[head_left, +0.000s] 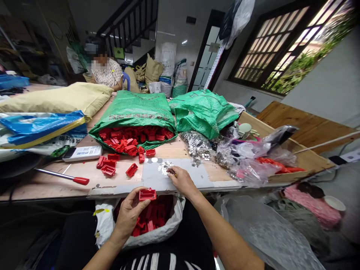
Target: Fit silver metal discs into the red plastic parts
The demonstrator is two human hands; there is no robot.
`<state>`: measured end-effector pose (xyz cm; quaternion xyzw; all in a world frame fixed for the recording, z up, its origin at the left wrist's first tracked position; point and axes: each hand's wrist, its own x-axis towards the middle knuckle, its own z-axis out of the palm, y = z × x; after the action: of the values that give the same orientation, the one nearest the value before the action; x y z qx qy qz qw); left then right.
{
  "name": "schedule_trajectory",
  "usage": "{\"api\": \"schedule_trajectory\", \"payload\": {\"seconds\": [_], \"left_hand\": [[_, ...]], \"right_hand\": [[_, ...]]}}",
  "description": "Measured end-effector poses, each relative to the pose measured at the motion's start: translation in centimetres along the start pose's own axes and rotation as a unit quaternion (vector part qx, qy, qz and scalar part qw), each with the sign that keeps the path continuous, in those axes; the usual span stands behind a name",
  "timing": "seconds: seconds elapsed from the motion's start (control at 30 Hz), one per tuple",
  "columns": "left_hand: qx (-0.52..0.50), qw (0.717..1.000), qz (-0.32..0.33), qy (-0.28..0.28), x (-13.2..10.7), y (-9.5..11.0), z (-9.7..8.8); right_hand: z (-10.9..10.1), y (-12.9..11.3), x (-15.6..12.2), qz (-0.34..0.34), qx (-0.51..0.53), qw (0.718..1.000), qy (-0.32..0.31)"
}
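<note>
My left hand (pixel 129 213) grips a small red plastic box part (pixel 147 194) just below the table edge, above a white bag of red parts (pixel 157 219) in my lap. My right hand (pixel 181 180) rests on a grey sheet (pixel 194 173) on the table, its fingertips pinched at a small pile of shiny metal pieces (pixel 165 166); what they pinch is too small to name. Loose red parts (pixel 109 168) lie to the left on the wood.
A green sack spilling red parts (pixel 135 114) and a second green sack (pixel 202 110) lie behind. Clear bags of metal pieces (pixel 198 146) sit right, a red-handled tool (pixel 66 176) and white remote (pixel 83 152) left. Another person (pixel 105 71) sits at the far end.
</note>
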<state>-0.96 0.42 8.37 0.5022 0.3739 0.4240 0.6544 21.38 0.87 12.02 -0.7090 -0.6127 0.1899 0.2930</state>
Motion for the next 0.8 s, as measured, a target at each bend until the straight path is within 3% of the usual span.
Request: {"api": "schedule_trajectory", "payload": {"seconds": [0.17,0.47,0.63,0.8], "left_hand": [[-0.015,1.000,-0.007,-0.003,0.3,0.1,0.1],[0.035,0.999,0.032,0.011,0.8,0.3,-0.3],[0.010,1.000,0.018,0.014,1.0,0.9,-0.1],[-0.086,0.996,-0.021,0.000,1.1,1.4,0.3]], "right_hand": [[1.0,0.2,2.3,-0.005,-0.149,0.989,-0.019],[1.5,-0.2,3.5,0.007,-0.143,0.989,-0.023],[0.6,-1.4,2.3,-0.028,0.018,0.999,-0.033],[0.2,-3.6,-0.2,-0.083,0.138,0.981,-0.110]]}}
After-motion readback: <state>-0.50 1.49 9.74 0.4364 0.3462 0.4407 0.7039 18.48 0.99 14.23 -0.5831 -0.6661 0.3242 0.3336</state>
